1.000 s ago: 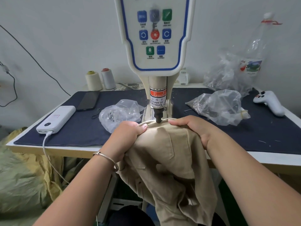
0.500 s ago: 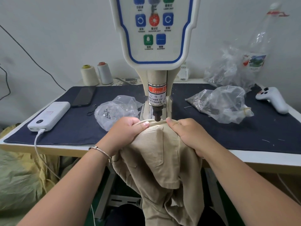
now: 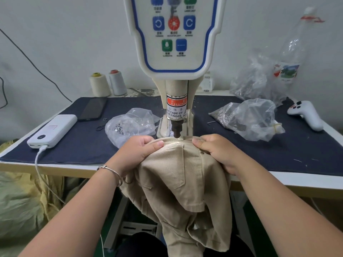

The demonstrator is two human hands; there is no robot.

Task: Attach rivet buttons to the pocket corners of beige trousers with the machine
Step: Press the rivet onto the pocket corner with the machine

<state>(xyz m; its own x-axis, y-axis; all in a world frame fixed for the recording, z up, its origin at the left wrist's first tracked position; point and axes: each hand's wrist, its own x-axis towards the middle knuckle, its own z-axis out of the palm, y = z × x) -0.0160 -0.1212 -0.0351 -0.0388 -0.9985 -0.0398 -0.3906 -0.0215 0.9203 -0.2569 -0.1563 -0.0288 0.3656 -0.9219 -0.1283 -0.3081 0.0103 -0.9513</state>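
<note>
Navy cloth covered the table (image 3: 278, 160); both hands, left hand (image 3: 138, 152) and right hand (image 3: 216, 151), pinched the beige trousers (image 3: 178, 175) taut, pocket corner centred under the machine (image 3: 176, 127) punch, thumbs kept clear.

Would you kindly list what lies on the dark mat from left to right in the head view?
Power bank → phone → clear bag of rivets → machine's punch head → larger clear bag → white controller.
</note>
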